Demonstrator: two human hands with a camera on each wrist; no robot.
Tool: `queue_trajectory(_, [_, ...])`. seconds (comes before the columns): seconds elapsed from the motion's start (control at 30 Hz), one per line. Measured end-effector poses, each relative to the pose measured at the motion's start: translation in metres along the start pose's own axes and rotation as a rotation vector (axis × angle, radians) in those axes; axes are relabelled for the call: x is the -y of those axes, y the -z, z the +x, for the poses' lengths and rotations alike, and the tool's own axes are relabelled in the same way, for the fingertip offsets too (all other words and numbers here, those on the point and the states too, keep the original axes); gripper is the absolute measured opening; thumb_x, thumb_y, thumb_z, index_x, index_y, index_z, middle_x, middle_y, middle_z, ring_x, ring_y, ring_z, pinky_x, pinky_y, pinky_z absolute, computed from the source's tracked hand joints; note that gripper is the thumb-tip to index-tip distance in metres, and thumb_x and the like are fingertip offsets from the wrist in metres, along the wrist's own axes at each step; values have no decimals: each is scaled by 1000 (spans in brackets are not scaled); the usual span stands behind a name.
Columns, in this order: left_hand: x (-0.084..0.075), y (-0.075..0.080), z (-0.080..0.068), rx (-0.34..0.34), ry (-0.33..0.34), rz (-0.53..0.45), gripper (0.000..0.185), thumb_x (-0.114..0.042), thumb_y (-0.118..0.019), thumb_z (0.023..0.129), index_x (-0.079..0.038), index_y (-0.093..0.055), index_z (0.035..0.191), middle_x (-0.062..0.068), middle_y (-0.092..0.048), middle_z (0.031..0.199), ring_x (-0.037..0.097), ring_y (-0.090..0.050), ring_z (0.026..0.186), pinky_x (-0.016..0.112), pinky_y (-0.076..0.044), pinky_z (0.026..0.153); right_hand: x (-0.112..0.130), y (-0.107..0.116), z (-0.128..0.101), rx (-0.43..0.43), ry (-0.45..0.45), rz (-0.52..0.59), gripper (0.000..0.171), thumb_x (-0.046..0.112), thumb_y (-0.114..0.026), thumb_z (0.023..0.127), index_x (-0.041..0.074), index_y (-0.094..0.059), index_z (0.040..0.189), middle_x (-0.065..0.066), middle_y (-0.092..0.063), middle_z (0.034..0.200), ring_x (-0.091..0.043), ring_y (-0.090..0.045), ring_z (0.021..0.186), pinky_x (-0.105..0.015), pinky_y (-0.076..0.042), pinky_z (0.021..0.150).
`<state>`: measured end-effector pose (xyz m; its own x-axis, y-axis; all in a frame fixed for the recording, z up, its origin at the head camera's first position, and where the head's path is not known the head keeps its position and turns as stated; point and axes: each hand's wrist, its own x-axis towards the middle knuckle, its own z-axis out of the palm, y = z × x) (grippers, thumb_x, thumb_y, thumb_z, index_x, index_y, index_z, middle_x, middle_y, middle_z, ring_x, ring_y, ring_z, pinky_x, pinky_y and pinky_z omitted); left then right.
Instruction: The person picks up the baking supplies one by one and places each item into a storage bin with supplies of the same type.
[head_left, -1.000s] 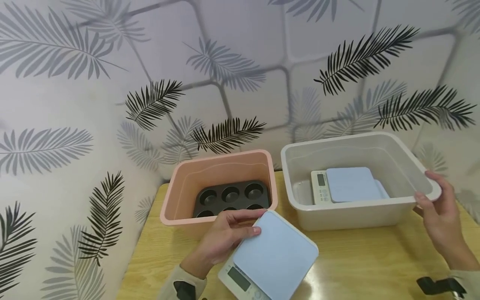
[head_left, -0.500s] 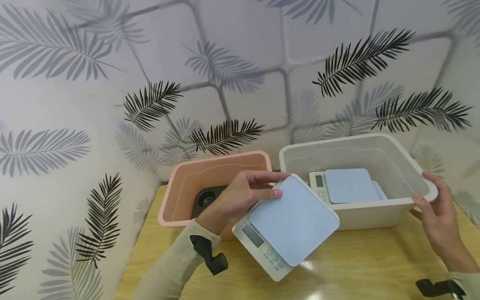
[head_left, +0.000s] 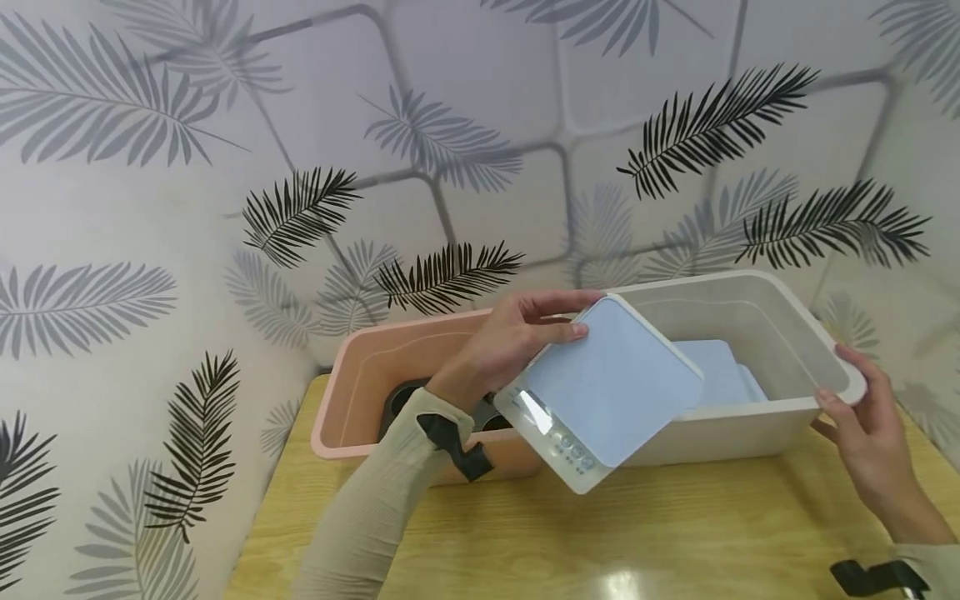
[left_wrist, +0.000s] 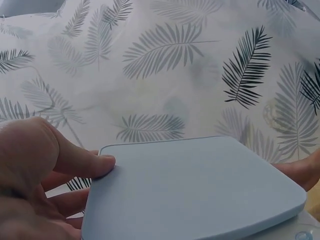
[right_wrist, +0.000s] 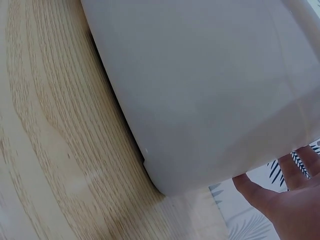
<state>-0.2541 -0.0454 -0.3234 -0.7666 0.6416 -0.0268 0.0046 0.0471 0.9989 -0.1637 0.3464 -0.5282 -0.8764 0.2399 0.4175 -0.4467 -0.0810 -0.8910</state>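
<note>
My left hand [head_left: 517, 337] pinches the edge of a kitchen scale [head_left: 615, 379], thumb on its pale blue platform and fingers beneath. The scale is tilted in the air, overlapping both bins in the head view, its display and buttons toward the lower left. In the left wrist view the thumb presses the corner of the blue platform [left_wrist: 190, 190]. My right hand [head_left: 870, 442] grips the right front corner of the light grey bin [head_left: 720, 437]. Inside that bin lies another scale [head_left: 708, 367], partly hidden by the held one.
A pink bin [head_left: 348, 400] stands left of the grey one, with a dark muffin tin [head_left: 401, 396] inside, mostly hidden by my left arm. Both bins sit at the back of a wooden table [head_left: 480, 542]. Behind them hangs leaf-patterned cloth [head_left: 495, 200].
My left hand has carried the scale up and to the right, from the table's front toward the grey bin. My right hand keeps its hold on the bin's corner.
</note>
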Motion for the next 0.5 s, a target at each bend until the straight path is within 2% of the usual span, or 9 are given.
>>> queue_trajectory(0.1, [-3,2,17,4,-45,13,43,-5,-70,95,-12,-66,137,7,-70,133,16,-73,99,38,-63,81,-2,-1,-1,-2,-3,2,65,-11,-45,102,13,-29,160,5,-41,148,-8,-48,122,-8,-53,76])
queue_trajectory(0.23, [-9,3,40,23,-57,50,41,-13,-73,95,-20,-68,135,1,-73,128,16,-74,97,38,-63,82,-4,-2,-2,-1,-9,11,66,-11,-45,102,13,-29,161,5,-42,147,-8,-48,121,-8,-53,76])
queue_trajectory(0.37, [-14,5,60,63,-60,11,41,-13,-72,96,-21,-67,136,1,-72,128,16,-72,98,36,-63,81,-4,-3,-2,5,-10,36,65,-10,-43,102,14,-28,161,5,-43,145,-7,-48,121,-8,-53,77])
queue_trajectory(0.5, [-16,2,74,102,-66,-19,42,-13,-71,96,-20,-66,138,0,-71,130,17,-72,101,38,-63,82,-4,-1,-3,-3,-4,59,65,-10,-42,103,14,-28,161,5,-43,144,-7,-48,122,-8,-53,78])
